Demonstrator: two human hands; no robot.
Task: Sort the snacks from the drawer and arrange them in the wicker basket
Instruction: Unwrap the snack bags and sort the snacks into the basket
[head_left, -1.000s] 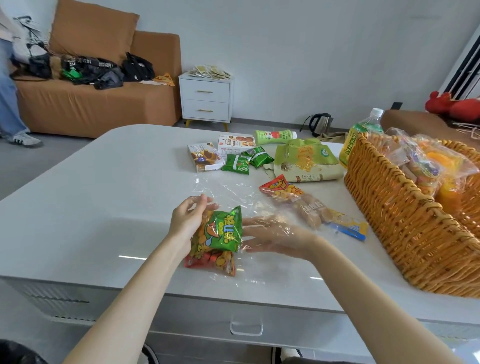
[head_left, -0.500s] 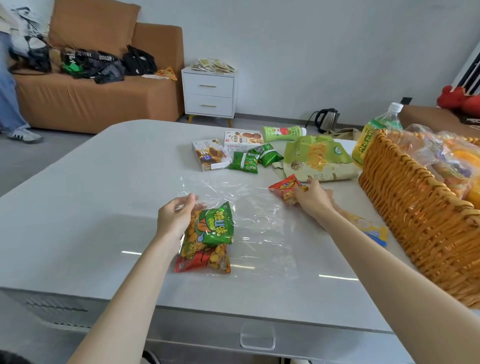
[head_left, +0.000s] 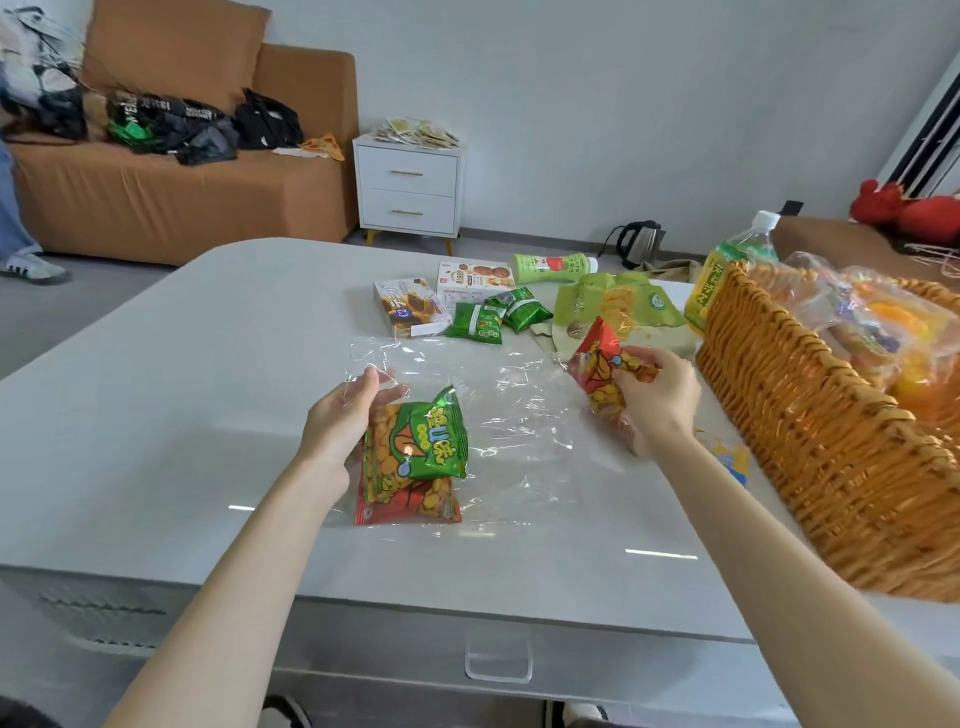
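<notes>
A clear plastic bag (head_left: 519, 415) lies open on the white table (head_left: 156, 415). Inside it sit a green snack packet (head_left: 421, 439) and, under it, a red one (head_left: 410, 506). My left hand (head_left: 340, 431) holds the bag's left edge beside the green packet. My right hand (head_left: 649, 395) grips a red snack packet (head_left: 597, 358) lifted just off the table, right of the bag. The wicker basket (head_left: 810, 441) stands at the right with several wrapped snacks (head_left: 883, 332) in it.
Farther back lie two snack boxes (head_left: 415, 312), small green packets (head_left: 493, 319), a large green bag (head_left: 613, 312), a green bottle on its side (head_left: 553, 267) and an upright bottle (head_left: 727, 270). A drawer handle (head_left: 498, 665) shows below the table edge.
My right hand left the clear bag, reached right to the red snack packet, closed on it and lifted it. My left hand stayed at the bag's edge.
</notes>
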